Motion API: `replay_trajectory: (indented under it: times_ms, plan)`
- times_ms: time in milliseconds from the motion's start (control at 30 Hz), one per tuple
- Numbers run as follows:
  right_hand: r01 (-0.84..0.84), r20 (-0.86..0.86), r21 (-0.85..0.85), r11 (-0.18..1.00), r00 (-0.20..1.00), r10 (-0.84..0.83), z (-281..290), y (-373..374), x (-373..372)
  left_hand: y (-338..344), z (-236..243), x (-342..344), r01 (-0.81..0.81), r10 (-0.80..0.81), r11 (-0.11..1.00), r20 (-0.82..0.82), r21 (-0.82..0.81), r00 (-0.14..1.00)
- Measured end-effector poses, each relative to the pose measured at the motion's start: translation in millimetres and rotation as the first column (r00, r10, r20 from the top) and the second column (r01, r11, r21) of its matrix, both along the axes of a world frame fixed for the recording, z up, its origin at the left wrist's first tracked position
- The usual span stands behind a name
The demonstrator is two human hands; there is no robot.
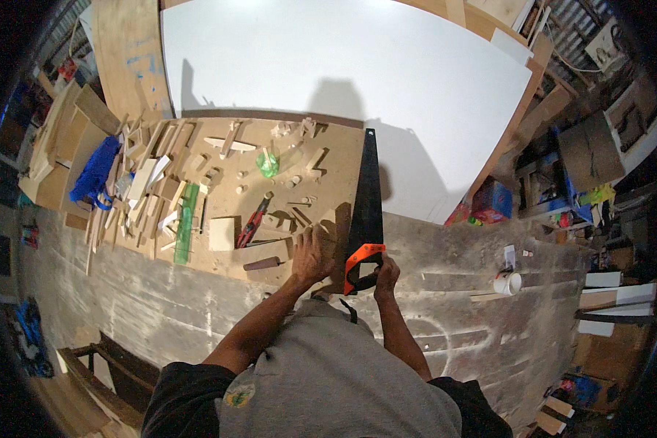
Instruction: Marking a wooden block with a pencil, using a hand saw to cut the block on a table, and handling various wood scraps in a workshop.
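My right hand (pixel 387 279) is closed round the orange and black handle of a handsaw (pixel 368 197). The saw's dark blade points away from me, along the right edge of a wooden work board (pixel 230 175). My left hand (pixel 310 255) lies on the board's near right corner, left of the saw handle, fingers spread and pointing away. Small wood offcuts lie by its fingertips; whether it presses on one is hard to see. Close to its left are a dark tapered tool (pixel 262 263), red-handled pliers (pixel 251 226) and a square wood block (pixel 222 234).
Wood strips (pixel 150 182) pile up at the board's left, beside a blue bag (pixel 95 175) and a green translucent strip (pixel 186 226). A green ball-like object (pixel 268 164) sits mid-board. Beyond lies a large white panel (pixel 328 51). A white bucket (pixel 507 282) stands on the floor at right.
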State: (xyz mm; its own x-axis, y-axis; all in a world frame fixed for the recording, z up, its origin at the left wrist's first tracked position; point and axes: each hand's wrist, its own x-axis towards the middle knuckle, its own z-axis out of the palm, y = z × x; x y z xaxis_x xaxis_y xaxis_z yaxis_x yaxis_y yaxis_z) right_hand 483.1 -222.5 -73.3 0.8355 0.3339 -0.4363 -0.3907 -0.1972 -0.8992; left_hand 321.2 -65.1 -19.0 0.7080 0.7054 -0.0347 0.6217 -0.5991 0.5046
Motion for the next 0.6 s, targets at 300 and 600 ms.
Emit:
replay_trajectory:
  times_ms: [300,600]
  plan:
    - [-0.071,0.178,-0.156,0.985,0.979,0.099,-32,16,-32,22,20,-30,-0.058,0.075,0.996,0.321,-0.063,0.944]
    - [0.021,0.463,-0.426,0.905,0.864,0.198,-16,27,-56,46,31,-74,-0.152,0.193,0.977,0.325,-0.147,0.926]
